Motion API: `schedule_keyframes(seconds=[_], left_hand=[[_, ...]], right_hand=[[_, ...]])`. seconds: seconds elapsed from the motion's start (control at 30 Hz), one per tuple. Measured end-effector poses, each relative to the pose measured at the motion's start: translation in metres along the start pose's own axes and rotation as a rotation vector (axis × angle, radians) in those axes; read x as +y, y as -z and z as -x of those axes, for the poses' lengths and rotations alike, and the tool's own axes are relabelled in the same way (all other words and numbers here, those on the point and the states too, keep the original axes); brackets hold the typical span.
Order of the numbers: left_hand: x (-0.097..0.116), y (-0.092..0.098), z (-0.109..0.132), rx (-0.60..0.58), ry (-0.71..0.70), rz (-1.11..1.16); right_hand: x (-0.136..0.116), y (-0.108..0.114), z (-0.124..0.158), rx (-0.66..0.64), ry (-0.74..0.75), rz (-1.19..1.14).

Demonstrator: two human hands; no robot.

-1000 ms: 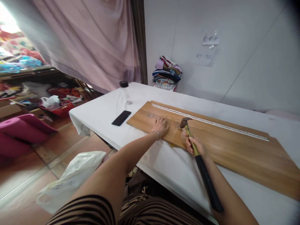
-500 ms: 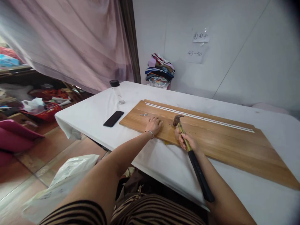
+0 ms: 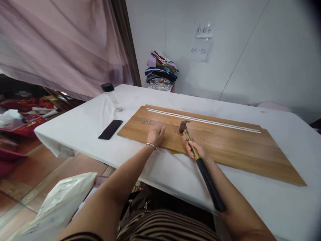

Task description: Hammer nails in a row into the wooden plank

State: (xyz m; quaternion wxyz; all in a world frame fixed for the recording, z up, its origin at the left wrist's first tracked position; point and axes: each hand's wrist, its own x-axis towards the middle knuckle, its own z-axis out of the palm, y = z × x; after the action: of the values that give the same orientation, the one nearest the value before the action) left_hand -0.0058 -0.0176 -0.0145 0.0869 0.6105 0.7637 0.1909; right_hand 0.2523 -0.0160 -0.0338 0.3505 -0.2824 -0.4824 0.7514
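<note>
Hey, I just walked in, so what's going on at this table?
One person is at a white-covered table with a wooden board on it. Their right hand grips a hammer by its handle. Their left hand is at the board's near edge, fingers curled; whether it holds anything can't be made out. A few thin metal pieces, apparently nails, lie toward the board's left end, and a phone and a bottle are on the table to its left.

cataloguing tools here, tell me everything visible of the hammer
The hammer has a brown, metal-looking head with a claw, a yellow shaft and a black grip. It slants, head over the board, grip at the near end. The right hand grasps the yellow shaft; whether the head meets the board is unclear.
</note>
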Motion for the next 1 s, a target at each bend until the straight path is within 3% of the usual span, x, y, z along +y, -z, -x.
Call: schedule_keyframes(seconds=[0.17, 0.3, 0.67, 0.87, 1.0], left_hand=[[0.003, 0.002, 0.003, 0.006, -0.008, -0.042], [0.004, 0.002, 0.003, 0.019, -0.128, -0.069], [0.002, -0.004, 0.008, -0.120, -0.427, -0.079], [0.015, -0.010, 0.024, -0.079, -0.544, -0.010], [0.012, -0.014, 0.026, -0.010, -0.592, 0.087]], right_hand=[[0.001, -0.002, 0.003, 0.019, -0.032, -0.029], [0.004, -0.004, 0.005, 0.032, -0.002, -0.054], [0.006, -0.003, 0.014, 0.048, -0.024, -0.047], [0.006, -0.002, 0.017, 0.037, -0.007, -0.041], [0.005, -0.002, 0.018, 0.034, -0.019, -0.035]])
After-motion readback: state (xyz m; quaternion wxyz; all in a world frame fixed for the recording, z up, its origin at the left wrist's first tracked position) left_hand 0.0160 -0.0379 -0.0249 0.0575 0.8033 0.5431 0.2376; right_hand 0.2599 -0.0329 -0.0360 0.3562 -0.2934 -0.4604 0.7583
